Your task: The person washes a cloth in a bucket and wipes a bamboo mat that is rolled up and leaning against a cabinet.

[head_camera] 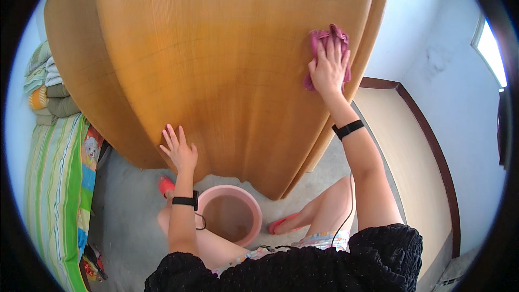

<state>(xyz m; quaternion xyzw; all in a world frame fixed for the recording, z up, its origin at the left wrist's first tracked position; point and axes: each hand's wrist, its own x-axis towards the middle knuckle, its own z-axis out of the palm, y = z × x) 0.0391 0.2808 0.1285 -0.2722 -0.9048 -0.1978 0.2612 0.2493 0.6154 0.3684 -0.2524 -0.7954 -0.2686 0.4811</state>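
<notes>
A large wooden panel (227, 73), brown with vertical grain, stands in front of me. My right hand (329, 63) lies spread on a crumpled purple-pink cloth (320, 37), pressing it flat against the panel near its right edge. Lower down on the left, my left hand (179, 150) has its fingers apart and rests at the panel's lower left part, holding nothing. Below the panel, between my feet, a round pink basin (258, 215) holds murky brown water (228, 217).
On the left is a bed with a striped green cover (56, 170) and folded bedding (61, 99). Grey floor (129, 219) surrounds the basin. A pale floor strip with a dark red border (438, 162) runs along the right wall. Black wristbands with cables are on my wrists.
</notes>
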